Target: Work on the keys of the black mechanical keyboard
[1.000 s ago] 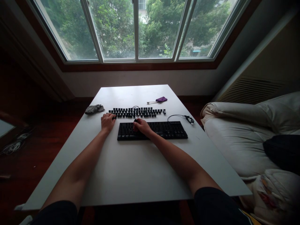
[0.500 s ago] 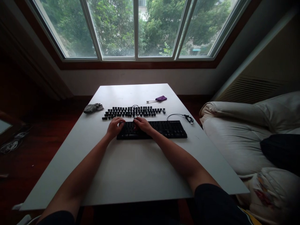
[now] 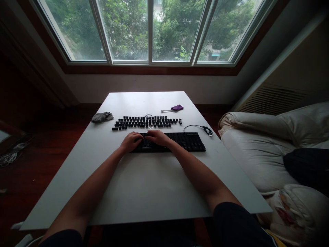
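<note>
A black keyboard (image 3: pixel 194 141) lies on the white table, its left part partly covered by my hands. My left hand (image 3: pixel 130 141) rests over its left end, fingers bent and pressed together. My right hand (image 3: pixel 157 137) is just beside it over the keyboard's upper edge, its fingers pinched. A thin wire shows by the right fingertips; what either hand grips is too small to make out. Beyond the keyboard, several loose black keycaps (image 3: pixel 156 121) stand in rows.
On the white table (image 3: pixel 144 192) are a grey cloth (image 3: pixel 102 117) at left, a purple pouch (image 3: pixel 177 107) with a thin stick at the back, and a coiled cable (image 3: pixel 207 130) at right. A pale sofa (image 3: pixel 252 151) flanks the table's right side; a window is ahead.
My left hand has moved right, from the keyboard's left edge onto its keys, close to my right fingertips. My right hand has shifted slightly, its fingers lying flatter. The keycap rows look the same.
</note>
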The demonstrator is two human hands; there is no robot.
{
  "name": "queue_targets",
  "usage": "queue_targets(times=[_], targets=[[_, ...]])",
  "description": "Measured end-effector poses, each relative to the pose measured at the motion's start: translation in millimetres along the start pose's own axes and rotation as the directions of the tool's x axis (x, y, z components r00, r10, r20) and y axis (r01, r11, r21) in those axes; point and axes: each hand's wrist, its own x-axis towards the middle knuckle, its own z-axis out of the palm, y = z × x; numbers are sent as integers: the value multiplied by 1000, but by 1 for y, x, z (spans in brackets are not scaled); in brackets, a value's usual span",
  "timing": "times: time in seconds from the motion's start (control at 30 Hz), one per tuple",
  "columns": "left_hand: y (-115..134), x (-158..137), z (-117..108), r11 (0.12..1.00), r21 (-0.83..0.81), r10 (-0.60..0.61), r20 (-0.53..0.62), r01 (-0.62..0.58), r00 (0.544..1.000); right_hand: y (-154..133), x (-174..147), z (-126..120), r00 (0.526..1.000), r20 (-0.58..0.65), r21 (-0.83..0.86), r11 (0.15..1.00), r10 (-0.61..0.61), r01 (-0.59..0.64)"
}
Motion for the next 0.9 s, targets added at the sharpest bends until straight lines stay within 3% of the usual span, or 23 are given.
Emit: queue_targets(times=[0.1, 0.2, 0.33, 0.5, 0.57, 0.7, 0.9], targets=[[-1, 0, 0, 1000, -2, 1, -7, -1, 1000, -10, -4, -7, 988, 100, -70, 989, -121, 128], [-2, -1, 1, 1000, -2, 3, -6, -3, 1000, -17, -7, -10, 973, 103, -203, 953, -209, 226], [-2, -1, 0, 1000, -1, 2, -8, -2, 1000, -15, -7, -7, 976, 53, -213, 953, -211, 217], [-2, -1, -1, 1000, 14, -6, -9, 6, 1000, -1, -6, 4, 994, -20, -25, 994, -109, 109], [-3, -2, 0, 1000, 19, -9, -12, 9, 1000, 4, -4, 9, 995, -84, 125, 990, -56, 66], [-4, -3, 1, 1000, 27, -10, -9, 10, 1000, 15, 2, 13, 957, -264, 485, 874, 118, 25], [0, -3, -1, 999, 38, -31, -14, 31, 999, 21, 4, 15, 959, -253, 558, 829, 129, 36]])
